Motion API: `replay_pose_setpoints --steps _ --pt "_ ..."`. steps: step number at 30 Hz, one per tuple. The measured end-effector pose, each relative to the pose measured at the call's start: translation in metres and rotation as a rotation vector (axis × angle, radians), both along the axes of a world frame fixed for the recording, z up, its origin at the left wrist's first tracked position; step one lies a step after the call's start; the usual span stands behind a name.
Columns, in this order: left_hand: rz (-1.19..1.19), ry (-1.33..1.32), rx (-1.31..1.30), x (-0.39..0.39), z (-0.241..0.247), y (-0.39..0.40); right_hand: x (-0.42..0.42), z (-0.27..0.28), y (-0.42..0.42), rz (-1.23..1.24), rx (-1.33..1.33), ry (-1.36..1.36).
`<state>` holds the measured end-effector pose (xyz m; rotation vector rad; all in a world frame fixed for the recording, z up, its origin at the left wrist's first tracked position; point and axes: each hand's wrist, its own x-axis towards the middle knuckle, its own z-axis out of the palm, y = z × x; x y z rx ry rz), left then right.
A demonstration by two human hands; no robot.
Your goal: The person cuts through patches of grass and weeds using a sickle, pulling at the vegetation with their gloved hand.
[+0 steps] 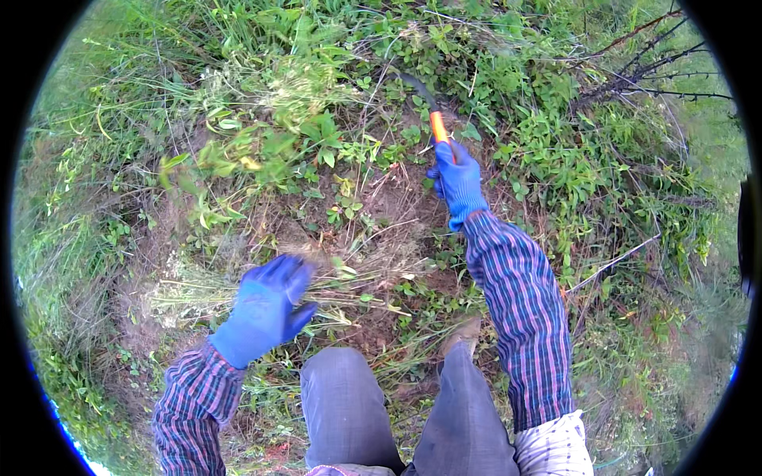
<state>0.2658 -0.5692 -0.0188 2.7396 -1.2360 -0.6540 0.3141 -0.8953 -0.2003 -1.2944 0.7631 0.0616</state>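
Note:
My right hand [458,178], in a blue knit work glove, grips the orange handle of a sickle [438,126]. The sickle's dark curved blade reaches up and left among low green plants [411,35], its tip partly hidden by leaves. Lower left, my left hand [265,306], in a blue coated glove, is over a loose bundle of cut grass stalks [357,300]. Its fingers are blurred and the thumb stands apart; nothing shows between them. Whether the palm touches the stalks cannot be seen.
Both my knees [339,381] are bent at the bottom, with a shoe [464,333] ahead of the right one. Bare dry branches [643,77] stick out at the upper right. A dry stick [616,262] lies to the right. Brown soil [411,196] shows between weeds.

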Motion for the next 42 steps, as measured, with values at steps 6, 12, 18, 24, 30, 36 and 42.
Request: replay_pose_setpoints --steps 6,12,18,24,30,36,42 --pt "-0.167 -0.458 -0.232 0.074 -0.02 -0.145 0.002 -0.023 0.008 0.014 -0.061 0.04" --pt "0.132 -0.52 0.378 0.186 -0.1 -0.142 -0.172 -0.01 0.045 0.061 -0.016 0.144" --pt "0.17 -0.253 0.502 0.174 -0.096 -0.118 -0.237 0.027 0.037 0.079 0.092 0.246" --pt "0.085 -0.322 0.526 0.168 -0.076 -0.101 -0.121 0.017 0.044 -0.116 0.18 -0.052" --pt "-0.03 -0.46 0.328 0.173 -0.094 -0.093 -0.029 0.004 0.051 0.028 0.149 0.025" --pt "-0.005 -0.354 0.345 0.178 -0.07 -0.063 -0.189 -0.001 0.076 0.162 0.162 0.072" --pt "-0.22 -0.441 0.107 0.152 -0.075 0.005 -0.193 0.043 0.066 0.129 0.17 0.164"
